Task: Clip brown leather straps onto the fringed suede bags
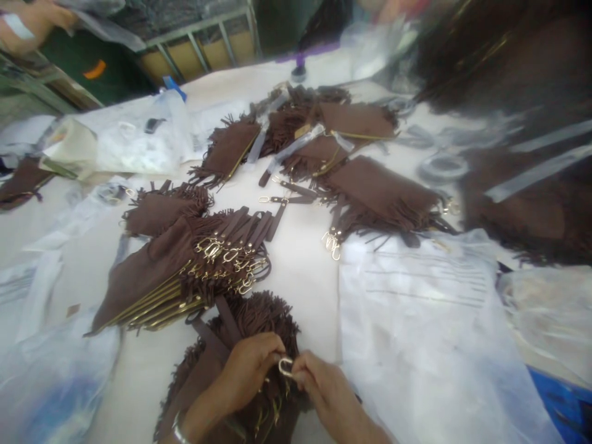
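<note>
Head view: metal clasp (280,365) held between left hand (252,369) and right hand (321,383).

Stacked pouches (148,274) and a plastic bag (416,351) hem in passable white table (308,277) beyond the right fingers (307,367).

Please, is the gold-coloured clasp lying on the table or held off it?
Held off it: the right hand pinches the gold-coloured clasp, the left hand at its other side, above brown fringe.

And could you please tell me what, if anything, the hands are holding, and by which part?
A gold metal clasp: the right hand pinches its right side; the left hand is at its upper left, though blur hides that grip.
</note>
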The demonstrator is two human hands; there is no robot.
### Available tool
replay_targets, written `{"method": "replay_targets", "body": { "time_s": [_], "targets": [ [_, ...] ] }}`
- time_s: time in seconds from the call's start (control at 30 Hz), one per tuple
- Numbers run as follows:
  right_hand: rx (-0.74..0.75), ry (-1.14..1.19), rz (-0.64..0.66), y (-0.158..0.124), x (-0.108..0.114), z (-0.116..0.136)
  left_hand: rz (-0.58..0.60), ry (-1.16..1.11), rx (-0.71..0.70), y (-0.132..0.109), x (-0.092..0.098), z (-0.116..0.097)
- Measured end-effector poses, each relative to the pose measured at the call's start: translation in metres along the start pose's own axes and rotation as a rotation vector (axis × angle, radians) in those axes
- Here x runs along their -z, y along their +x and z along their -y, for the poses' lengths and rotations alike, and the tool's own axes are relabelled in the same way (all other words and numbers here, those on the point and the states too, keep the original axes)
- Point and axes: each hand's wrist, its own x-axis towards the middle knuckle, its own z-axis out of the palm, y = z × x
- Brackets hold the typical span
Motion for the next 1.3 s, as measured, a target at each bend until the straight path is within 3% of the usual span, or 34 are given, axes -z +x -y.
{"method": "replay_targets", "body": {
  "time_s": [0.47,0.73,0.97,1.3],
  "targets": [
    [-0.076,0.054,0.055,0.002,0.009,0.013,0.007,0.023,0.023,-0.002,0.003,-0.003],
    [-0.171,0.091,-0.014,0.006,0.001,0.007,0.004,0.046,0.018,-0.001,0.003,0.002],
    [-0.018,-0.235,-0.128,0.010,-0.015,0.003,0.020,0.035,0.024,0.001,0.005,0.000],
    [0.124,-0.467,-0.073,0.011,-0.016,-0.003,0.010,0.058,0.018,-0.002,0.003,0.003]
  ]
}}
